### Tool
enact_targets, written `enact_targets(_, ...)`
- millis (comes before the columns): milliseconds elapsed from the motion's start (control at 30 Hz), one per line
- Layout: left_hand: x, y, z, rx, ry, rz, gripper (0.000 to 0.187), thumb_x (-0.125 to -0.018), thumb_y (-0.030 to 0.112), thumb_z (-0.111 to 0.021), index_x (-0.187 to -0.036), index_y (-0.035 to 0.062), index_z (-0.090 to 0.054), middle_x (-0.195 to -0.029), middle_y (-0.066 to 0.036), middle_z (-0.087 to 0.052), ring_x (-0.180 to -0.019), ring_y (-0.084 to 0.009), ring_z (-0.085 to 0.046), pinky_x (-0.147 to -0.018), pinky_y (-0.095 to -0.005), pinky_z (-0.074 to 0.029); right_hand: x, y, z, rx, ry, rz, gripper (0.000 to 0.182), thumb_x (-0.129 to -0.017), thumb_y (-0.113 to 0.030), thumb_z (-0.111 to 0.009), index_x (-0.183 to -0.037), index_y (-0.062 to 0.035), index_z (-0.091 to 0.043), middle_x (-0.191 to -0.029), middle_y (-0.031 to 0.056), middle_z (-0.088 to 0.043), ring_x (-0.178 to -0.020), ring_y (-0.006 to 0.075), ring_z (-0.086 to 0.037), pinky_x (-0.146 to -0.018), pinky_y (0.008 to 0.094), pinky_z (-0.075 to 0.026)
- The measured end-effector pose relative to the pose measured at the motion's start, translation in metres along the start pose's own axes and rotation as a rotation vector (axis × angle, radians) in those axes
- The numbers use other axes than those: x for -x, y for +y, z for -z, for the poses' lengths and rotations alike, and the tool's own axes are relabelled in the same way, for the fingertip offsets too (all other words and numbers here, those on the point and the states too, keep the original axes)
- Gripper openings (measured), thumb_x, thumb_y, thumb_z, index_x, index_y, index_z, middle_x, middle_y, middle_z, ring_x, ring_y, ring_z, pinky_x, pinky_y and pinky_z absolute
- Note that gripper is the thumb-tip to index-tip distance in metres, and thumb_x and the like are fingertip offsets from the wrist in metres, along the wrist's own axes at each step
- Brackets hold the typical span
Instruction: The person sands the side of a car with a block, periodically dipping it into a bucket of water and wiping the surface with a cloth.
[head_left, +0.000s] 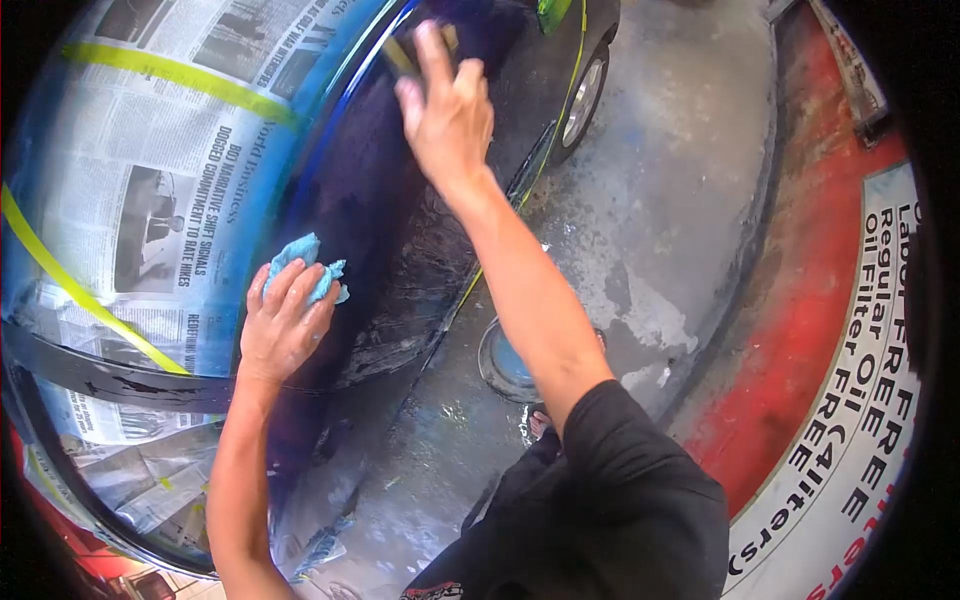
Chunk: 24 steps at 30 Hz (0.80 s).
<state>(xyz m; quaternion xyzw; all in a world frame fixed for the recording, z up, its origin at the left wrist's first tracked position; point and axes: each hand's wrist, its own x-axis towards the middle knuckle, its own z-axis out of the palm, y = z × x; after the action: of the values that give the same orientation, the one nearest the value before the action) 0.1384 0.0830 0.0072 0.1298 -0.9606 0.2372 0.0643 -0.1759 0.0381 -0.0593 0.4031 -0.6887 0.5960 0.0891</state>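
A light blue cloth (318, 285) is bunched under the fingers of my left hand (285, 320), against the dark blue car panel (350, 190) near its newspaper-covered edge. Farther up the same panel, my right hand (450, 115) grips a small yellowish-brown block (402, 56), with the fingers bent over it. The block's underside is hidden. Part of the panel below my right hand looks wet and streaked.
Newspaper (150, 190) held by yellow-green tape (180, 78) covers the car's windows. A wheel (585, 100) shows at the top. On the wet floor (650, 230) stands a round container (505, 360). A lettered sign (850, 400) lines the right side.
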Motion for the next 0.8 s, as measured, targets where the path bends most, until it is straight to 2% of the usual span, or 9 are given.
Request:
enact_targets(100,-0.002,0.0,0.004,0.017,-0.026,0.008,0.043,-0.08,0.014,-0.085,-0.121,0.0227,-0.075,-0.138,-0.002,-0.064,-0.139,-0.0258,-0.055,-0.119,-0.0535,-0.039,0.012,-0.016,-0.01,-0.001,0.071,-0.111,0.075,-0.094,-0.023,-0.079,-0.16,-0.0234,-0.045,-0.109,0.0254,-0.057,-0.096,0.0434,-0.063,-0.079,0.0543,-0.055)
enact_targets(233,-0.003,0.001,0.004,-0.004,-0.003,0.013,0.036,-0.082,0.016,-0.084,-0.117,0.0239,-0.075,-0.135,0.002,-0.066,-0.136,-0.0215,-0.057,-0.118,-0.0505,-0.041,0.1,-0.03,0.008,-0.051,-0.087,0.06,0.088,-0.088,-0.02,-0.082,-0.166,-0.029,-0.041,-0.11,0.0223,-0.056,-0.096,0.0423,-0.062,-0.077,0.0538,-0.055)
enact_targets(333,-0.004,0.001,0.002,-0.007,0.008,0.009,0.033,-0.083,0.016,-0.084,-0.114,0.0235,-0.075,-0.134,0.002,-0.066,-0.135,-0.0217,-0.057,-0.117,-0.0508,-0.042,0.023,-0.002,0.006,0.019,-0.035,0.076,0.078,-0.091,-0.019,-0.078,-0.161,-0.0296,-0.045,-0.112,0.0257,-0.057,-0.101,0.0443,-0.063,-0.081,0.0556,-0.053)
enact_targets(400,-0.007,0.002,0.003,0.0,-0.004,0.017,0.033,-0.083,0.015,-0.084,-0.114,0.0234,-0.076,-0.134,0.002,-0.066,-0.135,-0.022,-0.057,-0.117,-0.0511,-0.042,-0.042,0.011,0.002,0.075,-0.012,-0.114,0.07,-0.096,-0.018,-0.074,-0.157,-0.0244,-0.042,-0.114,0.0292,-0.057,-0.102,0.0478,-0.063,-0.082,0.0578,-0.054)
enact_targets(433,-0.006,0.002,0.006,0.0,-0.013,0.02,0.033,-0.083,0.015,-0.084,-0.113,0.0233,-0.076,-0.134,0.002,-0.066,-0.135,-0.0221,-0.058,-0.116,-0.0512,-0.042,-0.07,0.007,0.014,0.046,-0.06,-0.336,0.065,-0.101,-0.025,-0.07,-0.16,-0.0206,-0.044,-0.117,0.028,-0.062,-0.106,0.0468,-0.067,-0.086,0.0552,-0.056)
enact_targets(467,-0.005,-0.001,0.006,-0.008,-0.008,0.016,0.033,-0.083,0.015,-0.084,-0.114,0.0233,-0.076,-0.134,0.002,-0.066,-0.135,-0.0223,-0.058,-0.116,-0.0515,-0.042,-0.075,0.013,0.005,0.052,-0.01,-0.366,0.064,-0.101,-0.024,-0.069,-0.16,-0.0223,-0.044,-0.117,0.0281,-0.062,-0.105,0.0475,-0.068,-0.086,0.0563,-0.057)
enact_targets(633,-0.003,0.0,0.005,-0.016,-0.008,0.003,0.035,-0.082,0.016,-0.085,-0.115,0.024,-0.076,-0.134,0.002,-0.066,-0.135,-0.0225,-0.058,-0.116,-0.0522,-0.043,0.083,-0.024,-0.001,-0.063,-0.066,0.029,0.083,-0.09,-0.022,-0.08,-0.164,-0.0278,-0.042,-0.109,0.0247,-0.056,-0.094,0.0442,-0.063,-0.082,0.0547,-0.057)
enact_targets(733,-0.003,0.0,0.004,-0.03,-0.008,-0.007,0.035,-0.082,0.016,-0.085,-0.115,0.0243,-0.076,-0.134,0.001,-0.066,-0.134,-0.0227,-0.058,-0.116,-0.0512,-0.042,0.034,-0.002,0.004,0.036,-0.044,0.047,0.086,-0.086,-0.021,-0.084,-0.163,-0.0314,-0.046,-0.111,0.024,-0.059,-0.095,0.0448,-0.066,-0.081,0.0535,-0.059)
enact_targets(800,-0.007,0.002,0.004,-0.033,-0.008,0.002,0.035,-0.082,0.016,-0.085,-0.114,0.0242,-0.076,-0.134,0.001,-0.066,-0.133,-0.0229,-0.059,-0.116,-0.0507,-0.042,-0.026,0.011,0.0,-0.01,0.006,-0.008,0.068,-0.093,-0.02,-0.079,-0.154,-0.025,-0.049,-0.111,0.0258,-0.06,-0.099,0.0445,-0.066,-0.078,0.0558,-0.056)
